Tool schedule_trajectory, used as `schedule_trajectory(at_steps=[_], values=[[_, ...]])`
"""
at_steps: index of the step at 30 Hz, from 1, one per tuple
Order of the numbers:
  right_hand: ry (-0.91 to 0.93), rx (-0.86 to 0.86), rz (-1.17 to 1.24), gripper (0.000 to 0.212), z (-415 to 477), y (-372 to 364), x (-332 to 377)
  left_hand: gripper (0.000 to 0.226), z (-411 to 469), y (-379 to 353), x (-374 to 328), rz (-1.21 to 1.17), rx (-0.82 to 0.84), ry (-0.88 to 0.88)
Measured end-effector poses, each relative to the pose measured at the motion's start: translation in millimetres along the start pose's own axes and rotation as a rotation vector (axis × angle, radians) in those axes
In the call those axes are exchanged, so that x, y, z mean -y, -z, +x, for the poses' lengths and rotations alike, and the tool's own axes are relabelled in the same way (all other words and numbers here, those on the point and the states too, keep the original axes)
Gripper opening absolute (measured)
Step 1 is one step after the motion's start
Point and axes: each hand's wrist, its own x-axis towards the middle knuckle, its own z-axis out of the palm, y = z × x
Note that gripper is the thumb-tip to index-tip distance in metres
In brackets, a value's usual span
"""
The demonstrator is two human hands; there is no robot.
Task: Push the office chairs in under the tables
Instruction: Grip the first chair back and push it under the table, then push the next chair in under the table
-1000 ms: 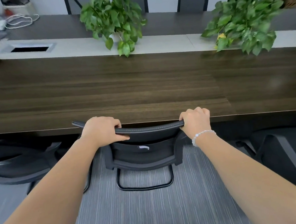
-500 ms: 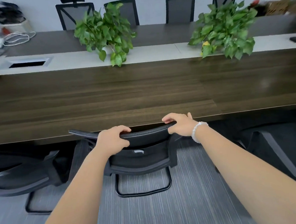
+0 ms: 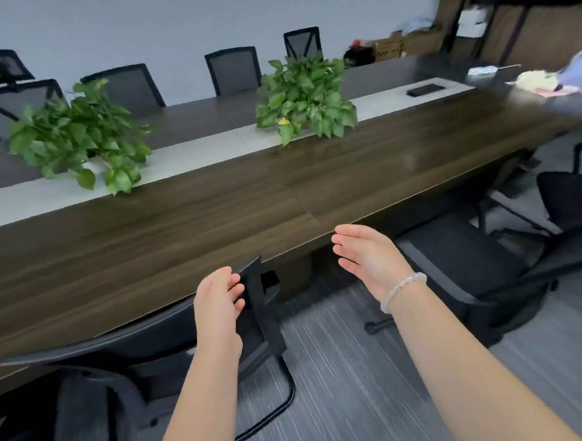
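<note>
A black office chair [image 3: 147,341] stands tucked against the near edge of the long dark wooden table [image 3: 187,226], its backrest top just below the tabletop. My left hand [image 3: 219,299] hovers open beside the right end of that backrest, fingers loosely curled, holding nothing. My right hand [image 3: 366,256], with a bead bracelet on the wrist, floats open in the air to the right, palm facing left. Further right a second black office chair [image 3: 466,264] stands turned out from the table, and a third chair [image 3: 574,203] is behind it.
Two leafy potted plants [image 3: 80,137] [image 3: 306,96] sit on the table's pale centre strip. Several mesh chairs [image 3: 232,70] line the far side. Papers and a person's sleeve [image 3: 580,69] are at the far right end. Grey striped carpet [image 3: 343,370] covers the floor.
Both hands have let go of the chair's backrest and opened. The view has swung to the right, bringing the chairs on the right into sight.
</note>
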Motion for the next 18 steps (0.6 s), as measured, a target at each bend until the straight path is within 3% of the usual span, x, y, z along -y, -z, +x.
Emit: schedule_trajectory(at_steps=[8, 18], values=[[0.027, -0.258, -0.036, 0.022, -36.8, 177.8, 17.3, 0.013, -69.4, -134.9, 52.2, 0.443, 0.383, -0.119], [0.022, -0.420, -0.186, 0.028, -84.3, 435.1, 53.4, 0.013, -202.6, -335.5, 149.6, 0.592, 0.657, -0.203]])
